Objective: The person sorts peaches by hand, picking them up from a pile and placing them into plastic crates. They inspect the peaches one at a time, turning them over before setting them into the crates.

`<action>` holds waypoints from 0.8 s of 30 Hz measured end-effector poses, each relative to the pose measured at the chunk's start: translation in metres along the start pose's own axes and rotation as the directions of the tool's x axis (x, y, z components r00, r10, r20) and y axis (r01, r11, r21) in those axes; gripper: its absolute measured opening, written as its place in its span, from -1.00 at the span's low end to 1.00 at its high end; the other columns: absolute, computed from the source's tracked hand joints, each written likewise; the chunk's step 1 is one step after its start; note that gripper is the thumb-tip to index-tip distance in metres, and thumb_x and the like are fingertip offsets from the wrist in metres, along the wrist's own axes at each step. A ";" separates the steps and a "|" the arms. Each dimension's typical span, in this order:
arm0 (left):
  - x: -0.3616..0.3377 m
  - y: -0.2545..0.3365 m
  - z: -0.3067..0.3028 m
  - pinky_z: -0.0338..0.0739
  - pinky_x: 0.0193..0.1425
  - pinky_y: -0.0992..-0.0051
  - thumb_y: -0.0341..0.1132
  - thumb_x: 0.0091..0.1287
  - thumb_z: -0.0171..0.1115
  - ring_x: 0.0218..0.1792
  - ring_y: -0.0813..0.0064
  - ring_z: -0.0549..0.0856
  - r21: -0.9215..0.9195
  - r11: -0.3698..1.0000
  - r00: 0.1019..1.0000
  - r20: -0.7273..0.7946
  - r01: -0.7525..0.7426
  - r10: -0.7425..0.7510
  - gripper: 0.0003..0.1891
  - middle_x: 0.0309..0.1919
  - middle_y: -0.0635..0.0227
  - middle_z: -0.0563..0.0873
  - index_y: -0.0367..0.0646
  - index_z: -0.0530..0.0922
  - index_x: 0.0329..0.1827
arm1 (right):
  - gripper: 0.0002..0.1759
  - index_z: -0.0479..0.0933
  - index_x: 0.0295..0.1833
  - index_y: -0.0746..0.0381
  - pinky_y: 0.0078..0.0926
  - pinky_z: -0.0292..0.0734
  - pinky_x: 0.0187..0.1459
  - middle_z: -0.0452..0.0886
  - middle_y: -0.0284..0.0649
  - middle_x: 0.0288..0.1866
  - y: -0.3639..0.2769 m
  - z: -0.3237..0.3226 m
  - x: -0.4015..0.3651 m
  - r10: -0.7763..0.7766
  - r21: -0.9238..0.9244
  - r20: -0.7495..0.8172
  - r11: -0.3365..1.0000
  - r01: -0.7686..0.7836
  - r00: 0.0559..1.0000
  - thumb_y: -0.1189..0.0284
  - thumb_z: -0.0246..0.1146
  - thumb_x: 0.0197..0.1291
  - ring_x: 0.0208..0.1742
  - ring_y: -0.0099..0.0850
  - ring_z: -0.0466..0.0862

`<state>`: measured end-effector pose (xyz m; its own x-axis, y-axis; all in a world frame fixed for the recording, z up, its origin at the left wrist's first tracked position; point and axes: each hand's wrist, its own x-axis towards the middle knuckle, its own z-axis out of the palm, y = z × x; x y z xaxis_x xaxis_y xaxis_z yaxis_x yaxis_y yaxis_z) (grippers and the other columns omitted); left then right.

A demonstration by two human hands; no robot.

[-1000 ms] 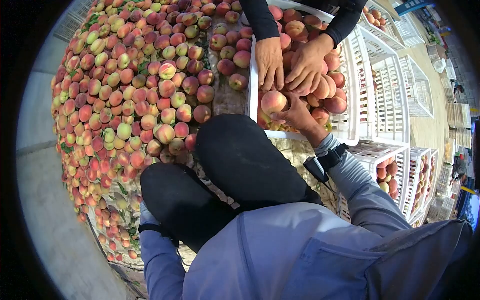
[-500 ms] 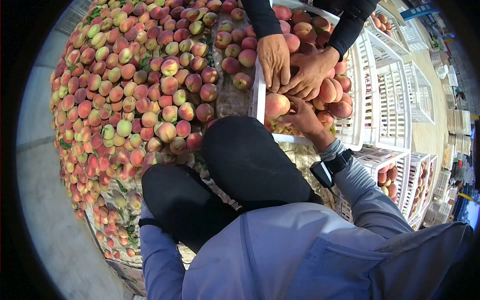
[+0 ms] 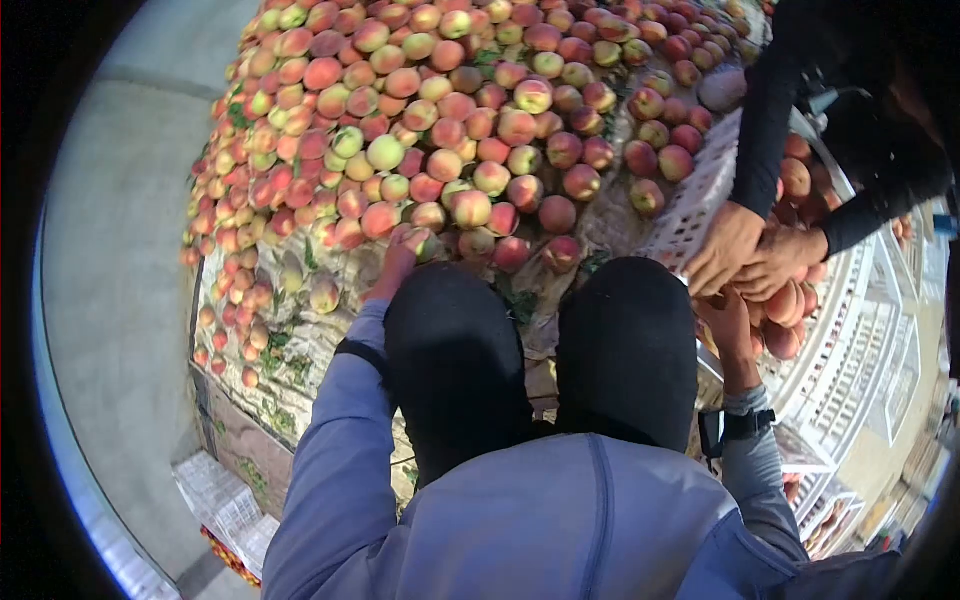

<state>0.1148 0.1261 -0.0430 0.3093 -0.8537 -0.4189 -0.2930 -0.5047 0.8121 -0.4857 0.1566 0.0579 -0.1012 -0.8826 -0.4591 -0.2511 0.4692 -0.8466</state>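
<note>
My left hand point(image 3: 398, 258) reaches past my left knee to the near edge of the peach pile, its fingers curled round a peach point(image 3: 426, 246); the knee hides part of this. On the other side, my right hand point(image 3: 730, 325) is at the near end of a white plastic crate point(image 3: 690, 210) that has peaches point(image 3: 782, 340) in it. The fingers of that hand are partly covered and blurred. Right above it, a co-worker's two hands point(image 3: 752, 258) in dark sleeves rest over the crate's peaches.
A wide heap of loose peaches point(image 3: 440, 110) with some leaves lies on a pale sheet point(image 3: 345, 325) ahead of my knees. More white crates point(image 3: 850, 370) stand at the right. Grey floor point(image 3: 110, 280) runs along the left, with a white crate point(image 3: 225, 495) at lower left.
My view has turned left, so the crate now sits farther right. My left hand, hidden before, has come out to the pile. My right hand and the co-worker's hands stay at the crate.
</note>
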 end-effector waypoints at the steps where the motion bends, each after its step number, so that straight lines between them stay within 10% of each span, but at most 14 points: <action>1: 0.005 0.000 0.005 0.61 -0.04 0.39 -0.21 0.23 0.46 -0.03 0.25 0.69 0.030 0.999 0.999 -0.005 -0.035 0.035 -0.48 -0.05 0.13 0.69 -0.22 0.46 0.18 | -0.57 0.50 0.15 0.39 -0.46 0.62 -0.10 0.70 -0.15 -0.07 -0.005 0.002 -0.003 -0.012 -0.084 -0.029 0.996 0.009 0.999 0.52 0.37 0.16 -0.08 -0.45 0.69; 8: 0.052 -0.024 0.028 0.61 -0.03 0.38 -0.22 0.20 0.48 -0.03 0.25 0.69 0.241 0.885 0.913 0.003 -0.397 0.409 -0.46 -0.07 0.12 0.69 -0.22 0.46 0.17 | -0.56 0.50 0.19 0.33 -0.40 0.58 -0.07 0.69 -0.13 -0.18 -0.062 0.014 -0.067 -0.255 -0.518 -0.299 0.853 0.068 0.920 0.40 0.35 0.24 -0.18 -0.35 0.70; 17: 0.063 0.117 0.048 0.49 0.18 0.14 -0.38 0.13 0.39 0.16 -0.08 0.52 0.581 0.730 0.832 -0.154 -0.360 0.533 -0.48 0.14 -0.01 0.52 -0.21 0.46 0.18 | -0.87 0.60 -0.15 0.19 -0.38 0.50 -0.37 0.63 -0.17 -0.43 -0.046 0.021 -0.084 -0.274 -0.661 -0.434 0.744 -0.096 0.858 0.36 0.24 0.30 -0.50 -0.27 0.62; 20: 0.092 0.165 0.067 0.48 0.22 0.15 -0.41 0.13 0.37 0.18 -0.03 0.52 0.623 0.462 0.586 -0.008 -0.631 0.811 -0.49 0.15 0.03 0.52 -0.18 0.45 0.19 | -0.87 0.60 -0.24 0.22 -0.37 0.47 -0.41 0.62 -0.17 -0.41 -0.045 0.024 -0.081 -0.281 -0.641 -0.450 0.763 -0.087 0.848 0.39 0.21 0.27 -0.52 -0.27 0.59; 24: 0.126 0.205 0.135 0.49 0.25 0.14 -0.39 0.13 0.37 0.21 0.01 0.50 0.430 0.153 0.378 0.506 -0.890 0.776 -0.48 0.21 0.08 0.50 -0.10 0.48 0.21 | -0.89 0.60 -0.24 0.24 -0.39 0.44 -0.43 0.60 -0.14 -0.42 -0.044 0.023 -0.079 -0.315 -0.654 -0.433 0.754 -0.054 0.845 0.45 0.20 0.24 -0.52 -0.28 0.57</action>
<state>-0.0288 -0.1020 0.0157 -0.5680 -0.7788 0.2663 -0.7091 0.6273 0.3220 -0.4441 0.2063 0.1251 -0.4235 -0.9059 -0.0047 -0.8137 0.3827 -0.4376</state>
